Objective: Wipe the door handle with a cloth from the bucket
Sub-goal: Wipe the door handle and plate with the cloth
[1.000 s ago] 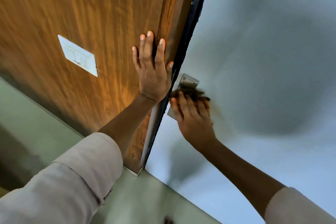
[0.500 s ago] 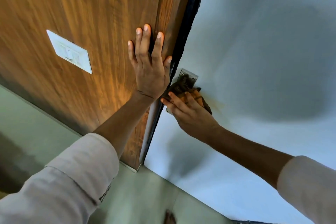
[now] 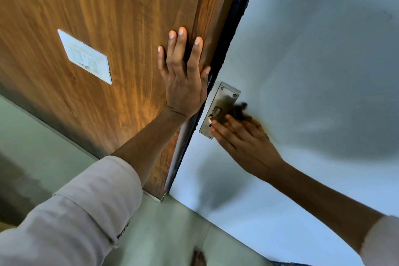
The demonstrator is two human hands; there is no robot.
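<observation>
A steel handle plate (image 3: 224,97) is screwed to the pale grey-blue door (image 3: 313,71), close to its black edge. My right hand (image 3: 244,142) presses a dark brown and orange cloth (image 3: 241,112) against the plate's lower right part; the cloth is blurred and mostly hidden under my fingers. The handle itself is covered by cloth and hand. My left hand (image 3: 183,77) lies flat, fingers spread, on the wooden door panel (image 3: 108,17) beside the edge, holding nothing. The bucket is out of view.
A white rectangular label (image 3: 85,57) is stuck on the wooden panel to the left. Greenish floor (image 3: 168,233) shows below both doors. A foot tip (image 3: 197,257) appears at the bottom edge.
My right hand with the cloth has slid to the right and down across the plate, uncovering its upper part. My left hand stays pressed on the wood.
</observation>
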